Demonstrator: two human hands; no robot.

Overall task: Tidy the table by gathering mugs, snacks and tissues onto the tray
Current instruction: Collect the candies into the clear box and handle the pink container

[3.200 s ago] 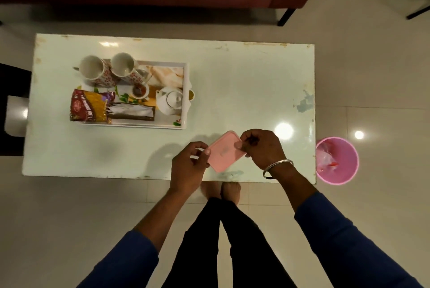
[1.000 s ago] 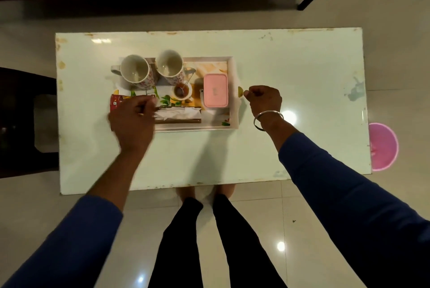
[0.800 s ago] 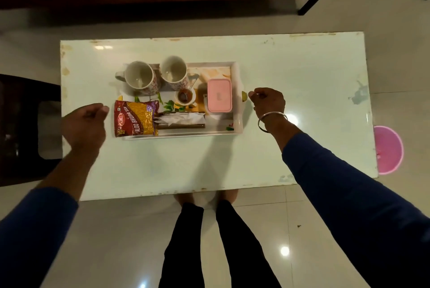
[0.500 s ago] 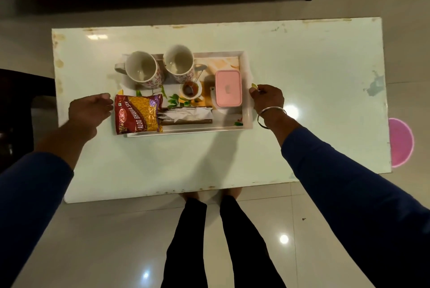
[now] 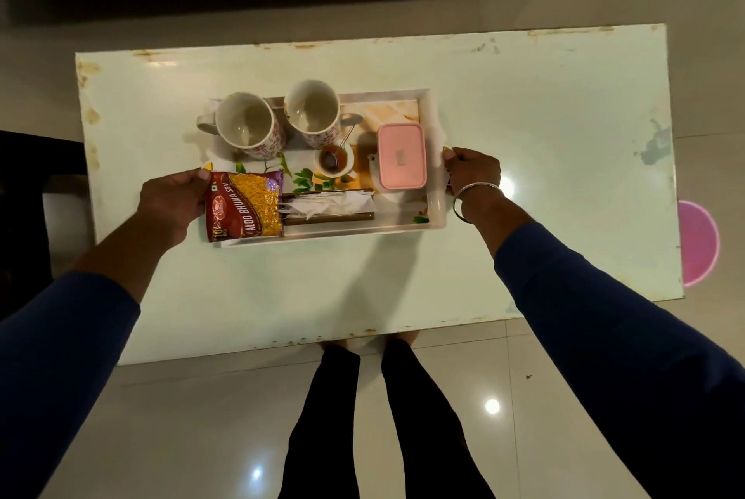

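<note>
from the head view, the tray [image 5: 437,160] stands on the table [image 5: 544,115] with two mugs [image 5: 246,125], snack packet [image 5: 244,205] and tissues [image 5: 326,203] in it. the left hand [image 5: 173,202] and right hand [image 5: 471,172] are each clamped on one end of the tray.

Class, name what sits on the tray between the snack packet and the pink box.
Head view: the tissues in their holder, between the snack packet and pink box.

We cannot see the tray's [image 5: 437,192] left end, covered by the snack packet [image 5: 244,206] and left hand [image 5: 173,202]. The right hand's [image 5: 471,172] fingertips are hidden at the tray edge. The table [image 5: 544,135] hides half the pink bin [image 5: 699,244].
</note>
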